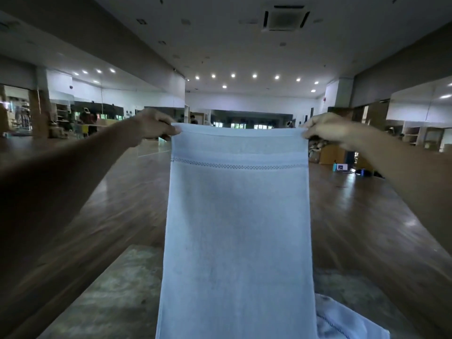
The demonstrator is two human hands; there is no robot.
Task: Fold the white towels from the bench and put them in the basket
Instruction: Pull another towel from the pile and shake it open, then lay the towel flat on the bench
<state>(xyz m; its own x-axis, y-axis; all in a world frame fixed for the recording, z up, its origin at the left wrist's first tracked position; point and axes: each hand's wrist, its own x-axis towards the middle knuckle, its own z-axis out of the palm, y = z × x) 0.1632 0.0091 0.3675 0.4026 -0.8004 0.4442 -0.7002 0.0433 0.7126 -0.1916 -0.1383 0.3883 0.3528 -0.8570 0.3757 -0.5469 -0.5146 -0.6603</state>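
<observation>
Head view. I see the white towel (237, 216) held up at arm's length, spread flat and hanging straight down from its top edge. The left hand (156, 126) pinches the top left corner between thumb and curled fingers. The right hand (325, 129) pinches the top right corner in the same way. The cloth therefore lies between the two grips, with the top hem running nearly taut from one to the other. The rest of the towel hangs below the hands, and its lower end passes out of the bottom of the view.

The fabric is a long rectangle of soft, terry-like cloth with a plain woven hem. A little below the hem, a narrow band of small dark openwork stitching crosses the full width. Behind the lower part I make out the bench (117, 289), a flat surface of mottled grey, stone-like in look. A second white towel (342, 319) lies crumpled at lower right, just beside the hanging one, and shows a dark stitched line. Beyond, the glossy wooden floor (122, 192) reflects ceiling lights.
</observation>
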